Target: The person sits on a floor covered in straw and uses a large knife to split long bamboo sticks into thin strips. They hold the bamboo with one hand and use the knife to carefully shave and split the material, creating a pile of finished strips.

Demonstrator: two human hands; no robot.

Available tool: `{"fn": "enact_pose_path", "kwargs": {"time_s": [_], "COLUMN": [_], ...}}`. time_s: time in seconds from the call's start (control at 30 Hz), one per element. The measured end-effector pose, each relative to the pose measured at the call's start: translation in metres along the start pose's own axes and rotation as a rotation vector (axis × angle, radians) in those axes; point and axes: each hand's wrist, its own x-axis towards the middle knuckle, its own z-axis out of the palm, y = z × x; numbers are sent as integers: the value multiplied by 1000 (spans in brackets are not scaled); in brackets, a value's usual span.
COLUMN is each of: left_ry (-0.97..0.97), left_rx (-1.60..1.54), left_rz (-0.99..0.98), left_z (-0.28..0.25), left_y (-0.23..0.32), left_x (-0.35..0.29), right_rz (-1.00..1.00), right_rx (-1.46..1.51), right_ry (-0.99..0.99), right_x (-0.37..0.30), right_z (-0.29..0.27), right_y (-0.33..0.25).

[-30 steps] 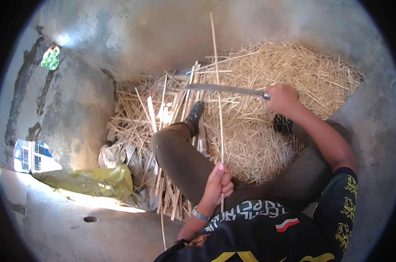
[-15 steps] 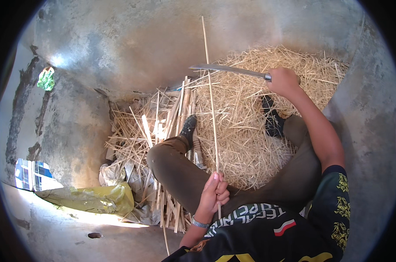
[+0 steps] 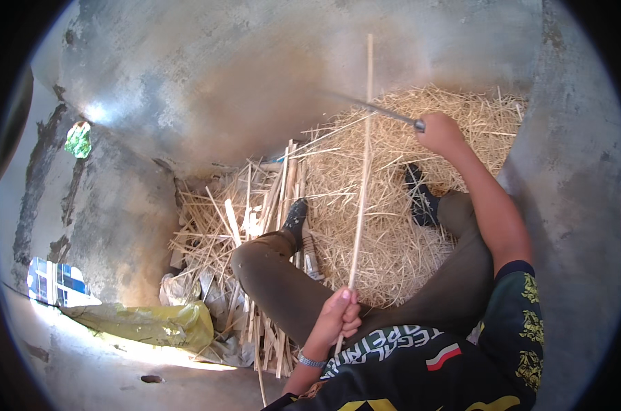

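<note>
Holds a long pale strip [image 3: 362, 192] in the left hand [image 3: 339, 313], with fingers wrapped around it near its lower end and thumb uppermost. Places that fist low, just in front of the dark shirt [image 3: 454, 383], probably to brace the near end close to the body. Leaves a short tail below the fist and the long remainder free above, slanting up and slightly right over the straw-like heap [image 3: 393, 253]. Likely gives clear access to the upper length, away from the holding fingers.

Grips a knife [image 3: 393, 114] in the right hand [image 3: 441, 133], with fist clamped around the handle and most of the handle hidden. Points the blade leftward, across the upper part of the strip. Cannot tell contact from overlap at the crossing; shows blur toward the tip. Sets the fists well apart, presumably to separate the left fingers from the edge.

Spreads both bent legs, likely to clear working space between the knees. Rests the left foot [image 3: 295, 218] beside a pile of loose sticks [image 3: 208, 229] and the right foot [image 3: 420, 198] at the heap. Lies crumpled beyond the sticks, at far left: a yellow bag [image 3: 187, 325], apparently clear of both hands.
</note>
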Motion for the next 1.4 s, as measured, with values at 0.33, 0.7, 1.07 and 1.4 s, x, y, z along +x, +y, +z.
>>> {"fn": "enact_pose_path", "kwargs": {"time_s": [0.33, 0.7, 1.07, 1.4], "left_ry": [74, 1169, 1397, 1088], "left_rx": [58, 1214, 1450, 1013], "left_rz": [63, 880, -508, -250], "left_z": [-18, -105, -301, -371], "left_y": [30, 144, 26, -237], "left_x": [-76, -132, -80, -35], "right_rz": [474, 773, 564, 367], "right_rx": [332, 1616, 1742, 1398], "right_ry": [259, 255, 155, 47], "right_x": [36, 60, 39, -50], "right_z": [37, 70, 27, -23], "right_y": [51, 109, 73, 28]}}
